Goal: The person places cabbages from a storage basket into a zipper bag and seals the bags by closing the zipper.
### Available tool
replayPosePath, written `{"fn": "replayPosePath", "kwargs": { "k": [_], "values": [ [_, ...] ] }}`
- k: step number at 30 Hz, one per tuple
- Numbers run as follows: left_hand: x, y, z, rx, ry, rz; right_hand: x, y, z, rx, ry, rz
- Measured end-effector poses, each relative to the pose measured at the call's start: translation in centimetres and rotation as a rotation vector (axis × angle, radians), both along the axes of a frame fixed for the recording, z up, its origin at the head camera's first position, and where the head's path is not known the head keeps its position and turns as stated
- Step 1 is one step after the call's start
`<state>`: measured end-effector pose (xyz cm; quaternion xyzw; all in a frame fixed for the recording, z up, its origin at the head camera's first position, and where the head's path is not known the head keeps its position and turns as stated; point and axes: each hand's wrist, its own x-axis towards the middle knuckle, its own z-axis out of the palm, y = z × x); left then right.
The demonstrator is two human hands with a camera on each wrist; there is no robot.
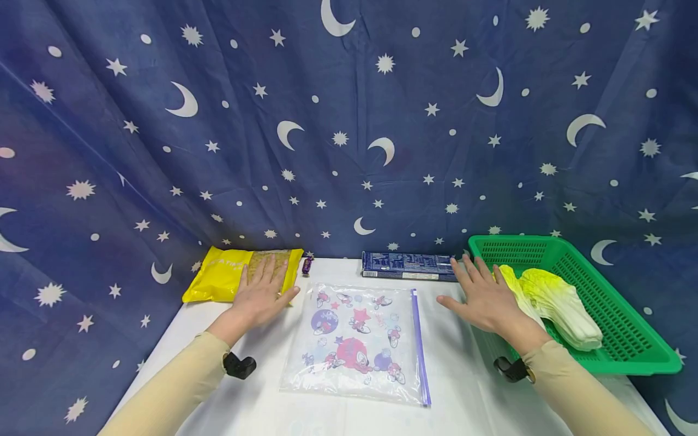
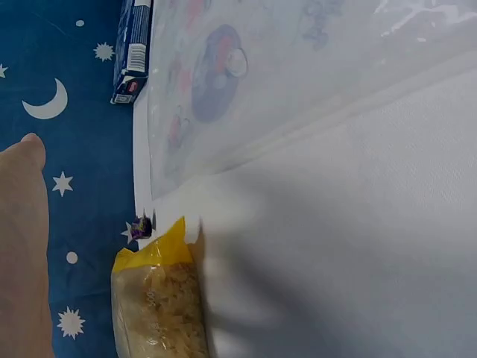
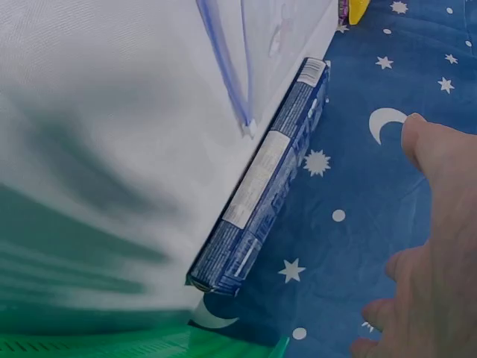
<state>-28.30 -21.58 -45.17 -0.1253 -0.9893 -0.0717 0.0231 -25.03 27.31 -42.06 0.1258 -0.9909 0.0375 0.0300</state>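
Both hands are held palm down with fingers spread, and neither holds anything. In the head view my left hand (image 1: 260,295) overlaps the right part of a yellow pasta bag (image 1: 215,278) with a see-through window. My right hand (image 1: 484,297) is left of a green basket (image 1: 643,339), overlapping its near-left side and the end of a long dark blue box (image 1: 406,265). Between the hands lies a clear zip bag (image 1: 354,345) printed with cartoon figures, its purple slider strip (image 1: 421,348) along the right edge. A small purple-wrapped candy (image 1: 307,265) sits beside the yellow bag.
Inside the basket lie napa cabbages (image 1: 564,309) with yellow-green leaf tips. A white-covered table (image 1: 256,399) carries everything. Behind it hangs a dark blue curtain (image 1: 338,109) with moons and stars, close against the table's far edge.
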Motion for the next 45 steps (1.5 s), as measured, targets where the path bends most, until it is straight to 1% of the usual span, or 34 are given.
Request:
{"fn": "replayPosePath", "kwargs": {
  "k": [6,10,18,22,27,32,36,41,45],
  "values": [
    [0.2,0.8,0.5,-0.019,-0.001,0.006,0.1,-0.5,0.1,-0.019,0.022,0.015],
    [0.3,1.7,0.9,-0.021,-0.009,0.001,0.3,-1.0,0.2,-0.068,0.015,0.027],
    [0.9,3.9,1.3,0.015,-0.035,-0.049,0.8,-2.3,0.4,-0.132,0.006,0.056],
    [1.2,5.2,1.4,0.025,-0.031,-0.078,0.9,-2.8,0.0,-0.162,0.009,0.048],
    [1.6,6.5,1.3,0.025,-0.029,-0.12,1.1,-3.3,-0.4,-0.201,0.002,0.044],
    [2.1,7.9,1.1,0.04,-0.029,-0.157,1.4,-3.5,-0.9,-0.229,0.03,0.09],
    [2.6,9.1,1.2,0.058,-0.046,-0.178,1.5,-3.6,-1.5,-0.274,0.035,0.102],
    [3.3,10.6,1.2,0.044,-0.081,-0.183,1.6,-3.6,-2.4,-0.328,0.024,0.09],
    [3.8,11.6,0.9,0.066,-0.101,-0.203,1.7,-3.7,-3.0,-0.365,0.011,0.077]
  ]
}}
